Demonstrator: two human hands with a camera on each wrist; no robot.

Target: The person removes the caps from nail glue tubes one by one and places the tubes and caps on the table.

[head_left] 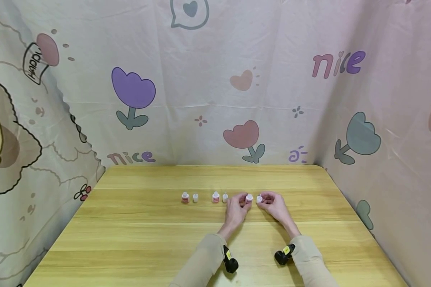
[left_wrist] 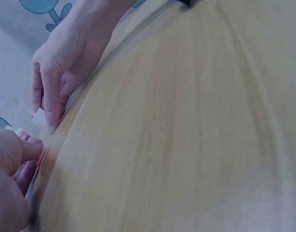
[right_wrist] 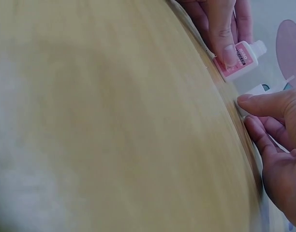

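My left hand (head_left: 236, 210) pinches a small white bottle (head_left: 249, 199) with a pink label, which stands upright on the wooden table. In the right wrist view, the bottle (right_wrist: 245, 60) shows its bare white neck, with the left thumb across the label. Just right of it, my right hand (head_left: 278, 208) pinches a small white cap (head_left: 259, 199) between thumb and fingers. A thin stem points up from this cap, as the right wrist view shows. A gap separates cap and bottle. Another white cap (head_left: 225, 197) stands close beside the left hand.
In the same row to the left stand a pink-labelled bottle (head_left: 216, 197), then a white cap (head_left: 195, 198) and another such bottle (head_left: 185, 197). The wooden table (head_left: 136, 235) meets a patterned cloth (head_left: 186, 135) at its back edge.
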